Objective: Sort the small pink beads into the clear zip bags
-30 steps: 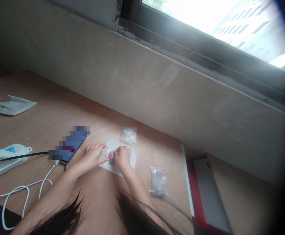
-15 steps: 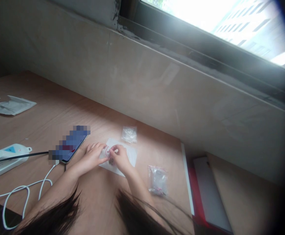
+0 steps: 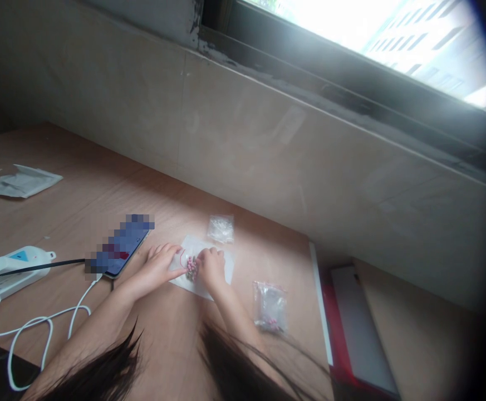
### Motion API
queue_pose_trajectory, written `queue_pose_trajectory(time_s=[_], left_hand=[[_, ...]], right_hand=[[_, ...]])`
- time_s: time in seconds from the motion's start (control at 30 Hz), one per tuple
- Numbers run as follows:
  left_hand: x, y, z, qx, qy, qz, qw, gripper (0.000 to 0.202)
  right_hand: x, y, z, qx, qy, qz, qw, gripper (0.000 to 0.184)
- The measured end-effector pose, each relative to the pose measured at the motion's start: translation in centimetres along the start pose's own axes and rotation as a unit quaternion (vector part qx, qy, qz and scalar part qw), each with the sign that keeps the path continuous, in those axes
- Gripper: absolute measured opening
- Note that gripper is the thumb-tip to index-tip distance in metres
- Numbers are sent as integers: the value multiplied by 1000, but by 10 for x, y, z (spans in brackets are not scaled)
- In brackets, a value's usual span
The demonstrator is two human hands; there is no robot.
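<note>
A white sheet lies on the table under both my hands. On it rests what looks like a small clear bag with a red line along it. A cluster of small pink and greyish beads sits just right of that line. My left hand lies against the bag's left side, its thumb and fingers apart. With bent fingers, my right hand is at the right edge of the beads. Its fingertips are pressed together, and anything in them is hidden.
Behind the sheet lies a clear packet. Another clear bag, with a few pink pieces, is to the right. At left are a phone, white cable, power strip and torn white packet. A wall stands behind.
My right hand has shifted right, off the red line, so the pink beads show. The small pale piece at its fingertips is out of sight. My left hand stays put.
</note>
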State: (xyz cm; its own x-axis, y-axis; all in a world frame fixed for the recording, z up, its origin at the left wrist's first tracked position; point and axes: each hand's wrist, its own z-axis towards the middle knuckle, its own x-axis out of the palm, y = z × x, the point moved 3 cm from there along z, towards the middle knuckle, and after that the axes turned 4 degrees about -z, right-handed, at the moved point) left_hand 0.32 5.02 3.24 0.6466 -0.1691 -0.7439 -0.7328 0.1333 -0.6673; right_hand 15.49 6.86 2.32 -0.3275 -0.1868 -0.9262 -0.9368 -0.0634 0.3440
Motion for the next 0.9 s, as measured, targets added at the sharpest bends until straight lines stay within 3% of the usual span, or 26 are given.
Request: queue_pose_trajectory(time_s=[0.23, 0.47, 0.63, 0.9], left_hand=[[2, 1, -1, 2, -6, 8, 1000, 43], [4, 0, 0, -3, -3, 9, 1000, 44], [0, -1, -1, 15, -7, -7, 1000, 44], [-4, -1, -2, 11, -22, -33, 999, 43]], right_hand=[[-5, 4, 0, -9, 18, -11, 1000, 14], [-10, 11, -5, -44, -12, 153, 987, 15], [-4, 7, 1, 55, -16, 44, 997, 16], [2, 16, 6, 65, 8, 9, 998, 16]])
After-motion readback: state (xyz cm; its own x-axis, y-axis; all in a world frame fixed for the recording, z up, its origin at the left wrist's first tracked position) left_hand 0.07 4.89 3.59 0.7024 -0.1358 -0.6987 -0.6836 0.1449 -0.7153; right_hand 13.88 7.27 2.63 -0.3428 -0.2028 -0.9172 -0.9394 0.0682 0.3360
